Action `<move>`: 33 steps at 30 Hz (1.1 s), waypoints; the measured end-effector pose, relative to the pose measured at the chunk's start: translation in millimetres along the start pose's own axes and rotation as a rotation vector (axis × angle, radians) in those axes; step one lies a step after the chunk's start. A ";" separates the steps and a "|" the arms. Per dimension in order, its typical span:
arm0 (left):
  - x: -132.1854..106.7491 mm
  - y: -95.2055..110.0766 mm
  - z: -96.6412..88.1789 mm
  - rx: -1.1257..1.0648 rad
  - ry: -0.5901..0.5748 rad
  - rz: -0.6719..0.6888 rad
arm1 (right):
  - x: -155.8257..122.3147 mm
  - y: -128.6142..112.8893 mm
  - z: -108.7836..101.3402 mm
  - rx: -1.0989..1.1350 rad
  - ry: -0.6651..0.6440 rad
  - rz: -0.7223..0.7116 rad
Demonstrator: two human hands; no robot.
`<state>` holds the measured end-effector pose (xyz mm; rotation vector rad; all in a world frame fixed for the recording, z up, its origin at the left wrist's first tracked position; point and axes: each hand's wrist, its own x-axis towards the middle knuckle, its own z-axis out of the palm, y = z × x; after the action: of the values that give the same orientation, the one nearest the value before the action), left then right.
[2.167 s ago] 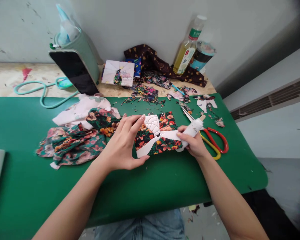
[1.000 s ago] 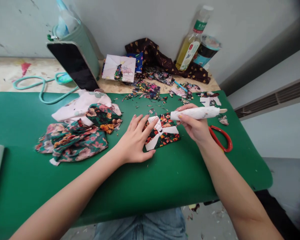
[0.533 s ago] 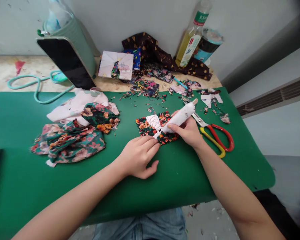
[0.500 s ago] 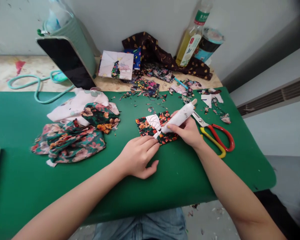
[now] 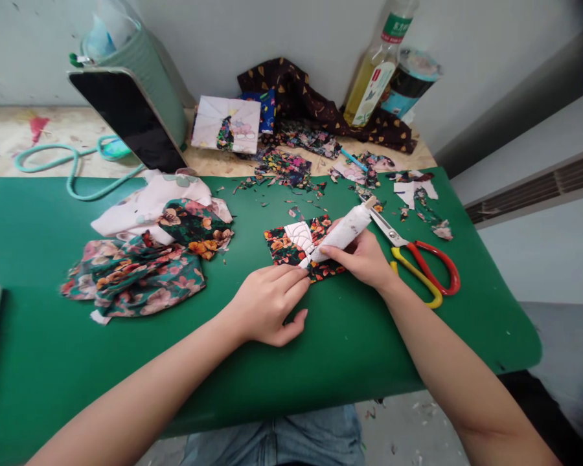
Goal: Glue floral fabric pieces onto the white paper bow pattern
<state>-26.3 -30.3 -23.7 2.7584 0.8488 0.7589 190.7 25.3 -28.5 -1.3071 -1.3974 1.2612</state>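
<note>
My right hand [image 5: 366, 260] is wrapped round a white glue tube [image 5: 341, 232], which slants with its narrow nozzle down and to the left. The nozzle tip is at a small floral-patterned square [image 5: 279, 244] with a white, black-lined shape [image 5: 300, 237] on it. Against the near edge of this square rest the fingertips of my left hand [image 5: 272, 304]; its fingers are stretched out and the thumb stands apart. The right hand and tube cover part of the square. Just right of that hand lie scissors [image 5: 399, 241] with one red and one yellow handle.
Crumpled floral cloth [image 5: 150, 272] lies at left on the green table mat [image 5: 252, 382]. Behind it a phone [image 5: 131, 116] leans on a light-green container [image 5: 160, 84]. Fabric scraps [image 5: 284, 168], a bottle [image 5: 374, 77] and a cup [image 5: 411, 84] stand or lie along the back.
The glue tube's upper end has swung slightly left and down in my right hand. The left hand has hardly moved. The view has shifted a little.
</note>
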 end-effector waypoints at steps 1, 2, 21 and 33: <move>0.0 -0.1 0.0 0.001 0.002 0.001 | 0.0 0.3 -0.2 -0.013 -0.002 -0.006; -0.1 -0.2 0.0 0.001 0.005 0.002 | 0.0 0.8 -0.4 -0.025 -0.003 -0.013; 0.2 -0.3 0.2 0.022 0.002 0.004 | -0.5 2.6 -3.5 -0.081 -0.034 -0.040; 0.5 -0.1 0.7 0.022 0.010 0.009 | -1.2 0.4 -2.8 -0.125 -0.051 -0.046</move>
<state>-25.6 -29.9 -24.1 2.7818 0.8521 0.7698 193.7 24.4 -28.4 -1.3264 -1.5553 1.2000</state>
